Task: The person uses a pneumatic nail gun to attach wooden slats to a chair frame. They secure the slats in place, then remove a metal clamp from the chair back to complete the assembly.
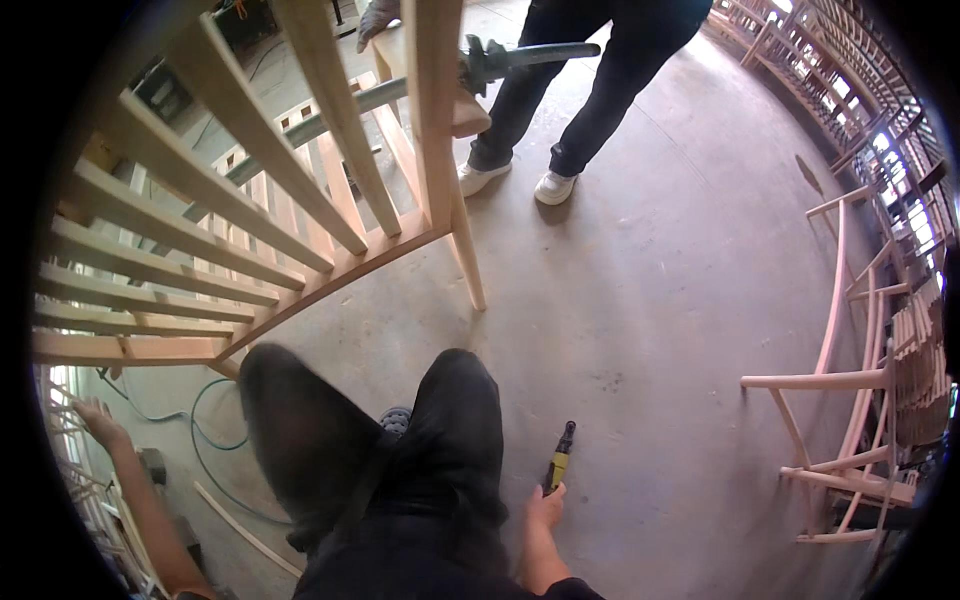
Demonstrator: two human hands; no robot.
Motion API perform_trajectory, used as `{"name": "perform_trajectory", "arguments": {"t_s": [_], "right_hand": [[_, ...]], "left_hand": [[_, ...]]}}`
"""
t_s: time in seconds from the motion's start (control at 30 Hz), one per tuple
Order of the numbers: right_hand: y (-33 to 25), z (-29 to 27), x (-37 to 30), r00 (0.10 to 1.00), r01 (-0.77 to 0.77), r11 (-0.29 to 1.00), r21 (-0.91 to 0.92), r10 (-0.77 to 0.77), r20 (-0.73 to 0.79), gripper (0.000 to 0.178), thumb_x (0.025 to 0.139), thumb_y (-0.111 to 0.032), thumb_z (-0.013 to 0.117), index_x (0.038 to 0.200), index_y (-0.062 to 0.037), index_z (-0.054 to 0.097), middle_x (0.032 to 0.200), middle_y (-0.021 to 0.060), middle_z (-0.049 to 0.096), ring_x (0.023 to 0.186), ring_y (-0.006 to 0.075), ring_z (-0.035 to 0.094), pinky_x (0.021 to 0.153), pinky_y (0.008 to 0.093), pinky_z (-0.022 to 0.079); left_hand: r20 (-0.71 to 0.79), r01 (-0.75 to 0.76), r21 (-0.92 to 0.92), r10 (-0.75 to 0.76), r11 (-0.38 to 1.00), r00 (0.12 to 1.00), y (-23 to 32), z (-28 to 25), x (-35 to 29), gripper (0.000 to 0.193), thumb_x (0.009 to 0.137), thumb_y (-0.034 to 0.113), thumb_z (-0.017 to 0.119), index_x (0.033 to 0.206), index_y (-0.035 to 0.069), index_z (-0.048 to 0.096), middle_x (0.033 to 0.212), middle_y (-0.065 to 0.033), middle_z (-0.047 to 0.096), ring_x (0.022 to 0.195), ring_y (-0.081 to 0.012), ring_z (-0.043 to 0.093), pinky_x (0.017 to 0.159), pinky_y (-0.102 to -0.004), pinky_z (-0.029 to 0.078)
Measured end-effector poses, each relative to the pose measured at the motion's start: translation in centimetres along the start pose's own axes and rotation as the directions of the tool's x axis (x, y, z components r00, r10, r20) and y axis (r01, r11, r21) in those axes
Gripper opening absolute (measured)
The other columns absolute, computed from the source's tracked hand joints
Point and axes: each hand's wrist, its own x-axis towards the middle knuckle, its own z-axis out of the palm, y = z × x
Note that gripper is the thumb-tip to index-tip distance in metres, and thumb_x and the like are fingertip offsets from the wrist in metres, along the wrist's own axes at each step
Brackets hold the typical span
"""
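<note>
My right hand (543, 508) is closed round the handle of a yellow and black power ratchet (559, 466), its slim dark head pointing away from me. Low on the left, my left hand (100, 424) is held out with its fingers stretched, just below the near end of a slatted wooden frame (330, 285). It appears to hold nothing. The pale frame stands in front of my knees, with rows of slats running up from its curved rail. A long metal bar clamp (545, 56) passes across it near the far upright.
Beyond the frame stands a person in dark trousers (590, 85) and white shoes; a gloved hand (378, 20) is at the frame's top. A green hose (195, 430) and wood strip (245, 528) lie at left. Unfinished wooden chair frames (815, 381) line the right side.
</note>
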Motion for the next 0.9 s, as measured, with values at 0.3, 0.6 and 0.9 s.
{"name": "perform_trajectory", "arguments": {"t_s": [0.3, 0.6, 0.9], "right_hand": [[-9.2, -7.1, 8.3, 0.817, 0.444, 0.875, -0.192, -0.308, 0.488, 0.047, 0.095, -0.048, 0.06, 0.099, -0.0034, 0.075, 0.097, 0.0203, 0.074, 0.091, 0.0402, 0.07, 0.082, 0.0509, 0.054], [-45.9, -13.8, 4.1, 0.446, 0.763, 0.159, 0.626, -0.831, -0.333, 0.037, 0.1, -0.032, 0.066, 0.122, -0.0018, 0.066, 0.101, 0.0154, 0.071, 0.091, 0.0321, 0.07, 0.081, 0.0372, 0.055], [-72.2, -17.6, 4.9, 0.681, 0.244, 0.347, 0.906, -0.726, 0.095, 0.086, 0.092, -0.073, 0.058, 0.106, 0.0117, 0.068, 0.096, 0.0144, 0.066, 0.095, 0.0261, 0.059, 0.091, 0.0404, 0.047]], "left_hand": [[0.598, -0.017, 0.07, -0.028, 0.997, 0.801, -5.9, -4.7, 18.8, 0.052, 0.109, 0.031, 0.043, 0.153, 0.004, 0.036, 0.141, -0.0117, 0.054, 0.131, -0.0255, 0.051, 0.115, -0.0399, 0.037], [0.538, -0.193, 0.088, 0.117, 0.977, 0.835, -5.7, -1.3, 13.8, 0.058, 0.103, 0.026, 0.054, 0.154, 0.006, 0.036, 0.136, -0.0103, 0.056, 0.118, -0.0208, 0.058, 0.096, -0.0392, 0.05], [0.367, 0.042, 0.29, -0.151, 0.956, 0.918, -15.9, -0.6, 14.2, 0.053, 0.098, 0.039, 0.061, 0.137, 0.004, 0.052, 0.125, -0.0066, 0.06, 0.108, -0.0183, 0.058, 0.087, -0.0366, 0.051]]}}
